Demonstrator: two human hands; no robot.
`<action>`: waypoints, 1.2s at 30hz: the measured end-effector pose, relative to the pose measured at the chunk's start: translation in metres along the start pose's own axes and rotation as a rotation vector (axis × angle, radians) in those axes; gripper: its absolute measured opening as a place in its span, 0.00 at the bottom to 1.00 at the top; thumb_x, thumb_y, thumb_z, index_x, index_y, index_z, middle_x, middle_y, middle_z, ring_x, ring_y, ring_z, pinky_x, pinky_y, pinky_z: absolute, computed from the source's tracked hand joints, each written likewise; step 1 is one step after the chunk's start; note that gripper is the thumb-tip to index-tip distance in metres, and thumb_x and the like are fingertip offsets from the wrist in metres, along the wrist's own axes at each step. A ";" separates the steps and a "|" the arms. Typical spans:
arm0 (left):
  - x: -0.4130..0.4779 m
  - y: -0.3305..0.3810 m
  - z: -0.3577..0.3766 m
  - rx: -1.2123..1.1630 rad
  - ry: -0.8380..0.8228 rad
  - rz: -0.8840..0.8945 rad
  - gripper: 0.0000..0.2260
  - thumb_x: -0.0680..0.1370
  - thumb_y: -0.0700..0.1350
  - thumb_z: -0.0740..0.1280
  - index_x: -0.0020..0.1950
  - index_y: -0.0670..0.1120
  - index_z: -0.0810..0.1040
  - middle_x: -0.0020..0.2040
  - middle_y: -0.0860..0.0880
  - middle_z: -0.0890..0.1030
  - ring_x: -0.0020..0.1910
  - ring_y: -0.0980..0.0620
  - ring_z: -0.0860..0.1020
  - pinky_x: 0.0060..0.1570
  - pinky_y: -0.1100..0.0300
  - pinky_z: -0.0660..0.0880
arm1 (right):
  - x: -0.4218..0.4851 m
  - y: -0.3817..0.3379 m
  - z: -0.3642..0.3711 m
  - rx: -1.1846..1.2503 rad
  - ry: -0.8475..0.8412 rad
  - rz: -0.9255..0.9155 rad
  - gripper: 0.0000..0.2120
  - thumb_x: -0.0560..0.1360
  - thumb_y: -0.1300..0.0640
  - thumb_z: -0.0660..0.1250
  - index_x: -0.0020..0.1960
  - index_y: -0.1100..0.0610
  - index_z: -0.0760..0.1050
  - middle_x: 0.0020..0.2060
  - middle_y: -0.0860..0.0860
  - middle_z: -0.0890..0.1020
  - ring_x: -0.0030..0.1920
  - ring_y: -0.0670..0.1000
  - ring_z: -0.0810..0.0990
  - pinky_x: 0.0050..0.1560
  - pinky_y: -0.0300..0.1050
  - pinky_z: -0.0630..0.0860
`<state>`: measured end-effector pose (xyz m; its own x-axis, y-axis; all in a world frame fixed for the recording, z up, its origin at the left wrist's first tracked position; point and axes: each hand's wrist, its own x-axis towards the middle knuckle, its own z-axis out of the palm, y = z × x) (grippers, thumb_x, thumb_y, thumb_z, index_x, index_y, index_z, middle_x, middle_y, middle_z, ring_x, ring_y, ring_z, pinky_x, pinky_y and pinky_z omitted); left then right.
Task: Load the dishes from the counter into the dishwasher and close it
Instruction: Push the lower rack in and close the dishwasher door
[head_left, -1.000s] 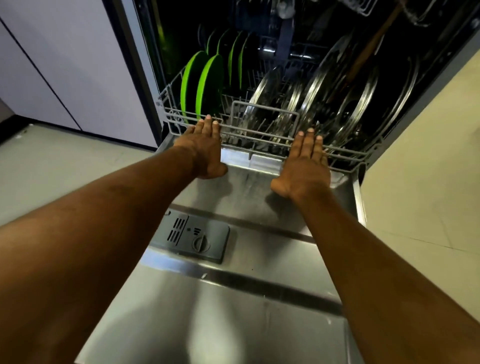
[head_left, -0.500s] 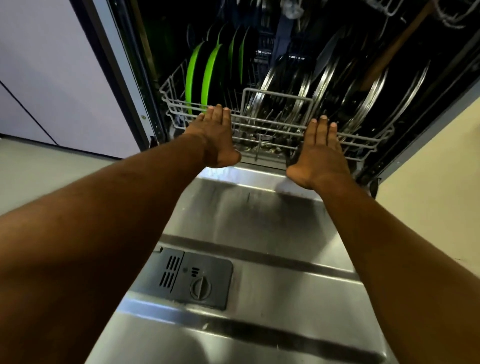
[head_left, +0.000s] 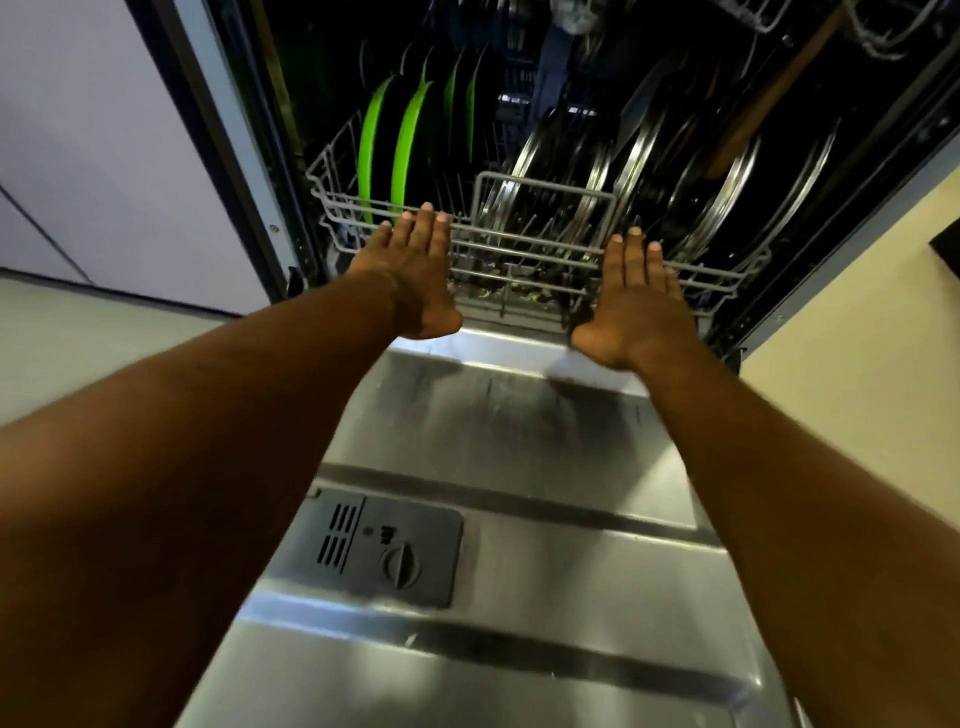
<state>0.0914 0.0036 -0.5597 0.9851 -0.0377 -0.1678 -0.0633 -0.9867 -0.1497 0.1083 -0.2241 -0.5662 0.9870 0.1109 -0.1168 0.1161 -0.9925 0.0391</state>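
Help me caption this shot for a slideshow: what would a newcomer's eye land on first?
Two bare arms reach in, the left hand and right hand flat against the front of the rack. Next come the bright green plates standing at its left and the shiny steel plates at its right. The open steel door fills the foreground below.

I see the grey wire rack (head_left: 540, 244) sitting in the dishwasher's mouth, just beyond the lowered steel door (head_left: 519, 441). On the rack's left side, green-rimmed plates (head_left: 371, 150) stand on edge in a row. On its right, steel plates (head_left: 634, 156) stand on edge, tilted. A dark detergent compartment (head_left: 379, 551) is set into the door.
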 end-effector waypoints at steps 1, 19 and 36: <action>-0.009 0.002 -0.004 0.019 -0.012 0.001 0.42 0.79 0.59 0.58 0.80 0.41 0.37 0.80 0.41 0.37 0.79 0.43 0.40 0.77 0.48 0.42 | -0.004 -0.001 -0.006 -0.011 -0.024 -0.003 0.49 0.75 0.42 0.64 0.78 0.58 0.33 0.77 0.56 0.35 0.77 0.58 0.36 0.77 0.55 0.40; -0.297 0.057 0.027 -0.115 -0.322 0.034 0.34 0.83 0.58 0.50 0.79 0.47 0.34 0.79 0.45 0.33 0.78 0.43 0.35 0.77 0.45 0.38 | -0.294 -0.032 0.037 0.076 -0.282 -0.066 0.38 0.80 0.40 0.56 0.79 0.58 0.43 0.79 0.57 0.45 0.78 0.57 0.44 0.76 0.53 0.40; -0.521 0.072 0.079 -0.722 -0.446 -0.348 0.27 0.82 0.51 0.61 0.78 0.41 0.58 0.76 0.41 0.62 0.74 0.43 0.62 0.69 0.51 0.64 | -0.496 -0.070 0.055 0.792 -0.428 0.466 0.29 0.81 0.50 0.61 0.78 0.57 0.57 0.75 0.55 0.64 0.73 0.57 0.65 0.70 0.48 0.63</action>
<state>-0.4389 -0.0357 -0.5598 0.7673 0.1960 -0.6107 0.4884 -0.7957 0.3583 -0.3950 -0.2126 -0.5658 0.7741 -0.1695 -0.6100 -0.5310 -0.6984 -0.4798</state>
